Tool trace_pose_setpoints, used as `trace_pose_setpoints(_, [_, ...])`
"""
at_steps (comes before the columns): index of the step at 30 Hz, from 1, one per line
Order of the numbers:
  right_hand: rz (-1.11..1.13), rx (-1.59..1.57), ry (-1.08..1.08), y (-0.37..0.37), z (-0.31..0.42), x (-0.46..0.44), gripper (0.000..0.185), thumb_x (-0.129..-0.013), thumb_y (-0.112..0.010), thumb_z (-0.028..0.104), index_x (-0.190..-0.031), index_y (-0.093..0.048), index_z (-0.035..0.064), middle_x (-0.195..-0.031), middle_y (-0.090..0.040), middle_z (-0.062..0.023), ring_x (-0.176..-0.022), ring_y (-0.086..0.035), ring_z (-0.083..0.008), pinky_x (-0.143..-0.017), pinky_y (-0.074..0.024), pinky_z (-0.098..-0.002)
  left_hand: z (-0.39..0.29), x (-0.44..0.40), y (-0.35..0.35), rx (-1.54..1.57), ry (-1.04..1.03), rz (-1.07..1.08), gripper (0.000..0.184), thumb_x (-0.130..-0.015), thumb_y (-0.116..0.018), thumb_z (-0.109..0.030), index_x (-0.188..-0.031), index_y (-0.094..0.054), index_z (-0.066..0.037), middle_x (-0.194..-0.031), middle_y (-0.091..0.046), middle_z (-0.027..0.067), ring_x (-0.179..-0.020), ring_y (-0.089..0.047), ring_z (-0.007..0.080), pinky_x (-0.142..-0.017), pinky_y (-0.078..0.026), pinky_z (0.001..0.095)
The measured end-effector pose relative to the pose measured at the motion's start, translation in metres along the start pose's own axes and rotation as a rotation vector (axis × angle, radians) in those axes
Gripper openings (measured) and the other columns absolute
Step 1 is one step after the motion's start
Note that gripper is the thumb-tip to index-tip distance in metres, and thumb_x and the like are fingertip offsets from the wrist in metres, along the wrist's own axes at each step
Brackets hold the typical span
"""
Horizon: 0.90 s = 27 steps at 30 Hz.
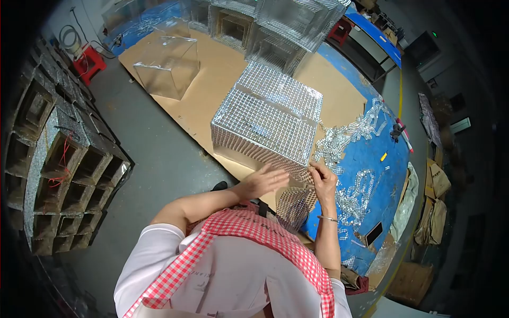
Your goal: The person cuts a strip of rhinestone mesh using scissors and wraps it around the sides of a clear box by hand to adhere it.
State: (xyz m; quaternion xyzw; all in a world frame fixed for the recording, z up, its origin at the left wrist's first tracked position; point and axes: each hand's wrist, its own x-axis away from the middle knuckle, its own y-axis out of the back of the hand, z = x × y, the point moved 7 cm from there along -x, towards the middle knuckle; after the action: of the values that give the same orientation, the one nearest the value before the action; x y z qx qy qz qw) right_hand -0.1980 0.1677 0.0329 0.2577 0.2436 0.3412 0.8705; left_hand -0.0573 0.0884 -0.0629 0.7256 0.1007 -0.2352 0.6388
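A box (265, 122) covered in rows of shiny rhinestones stands at the table's near edge, with a plain band across its top. The lower part of its near side is bare of stones. My left hand (263, 182) is beside that near side, fingers stretched out and holding nothing. At the box's near right corner, my right hand (324, 179) is closed in a pinch on a rhinestone mesh sheet (295, 205). This sheet hangs down between the box and my apron. My fingertips partly hide the pinched edge.
Loose rhinestone strips (356, 196) lie over the blue table covering (374, 172), near a yellow-handled tool (384, 157) and a phone-like dark rectangle (374, 233). A clear box (168, 69) and stacked boxes (283, 32) stand farther back. More boxes (74, 180) are stacked at left; a red stool (89, 63) is behind.
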Motion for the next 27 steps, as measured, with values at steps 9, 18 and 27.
trace_pose_setpoints(9, [-0.011,-0.017,-0.03,-0.003,-0.003,-0.003,0.013,-0.078,-0.062,0.009,-0.086,-0.065,-0.0005,-0.07,-0.062,-0.0102,-0.061,-0.058,-0.0158,-0.056,-0.0437,-0.0266,0.042,-0.049,0.155,1.404,0.477,-0.193,0.02,-0.087,-0.052,-0.017,-0.092,-0.063,-0.002,-0.082,-0.062,0.0055,-0.079,-0.057,0.0144,-0.08,-0.043,0.0308])
trace_pose_setpoints(18, [-0.069,0.045,0.144,-0.003,0.009,-0.002,0.012,-0.079,-0.061,0.006,-0.087,-0.065,-0.001,-0.07,-0.062,-0.0077,-0.061,-0.055,-0.0129,-0.057,-0.0429,-0.0258,0.011,-0.082,0.336,1.81,-0.458,-0.351,0.042,-0.094,-0.038,-0.031,-0.1,-0.059,0.005,-0.1,-0.061,0.0173,-0.097,-0.058,0.0252,-0.091,-0.041,0.0354])
trace_pose_setpoints(27, [-0.033,-0.082,-0.042,-0.007,-0.016,-0.001,0.012,-0.077,-0.064,0.006,-0.087,-0.066,0.0006,-0.068,-0.061,-0.0036,-0.061,-0.052,-0.0076,-0.055,-0.0416,-0.0228,-0.069,-0.093,0.304,1.979,-0.462,0.142,0.037,-0.093,-0.041,-0.028,-0.1,-0.059,0.004,-0.101,-0.061,0.0159,-0.099,-0.057,0.0241,-0.091,-0.041,0.0343])
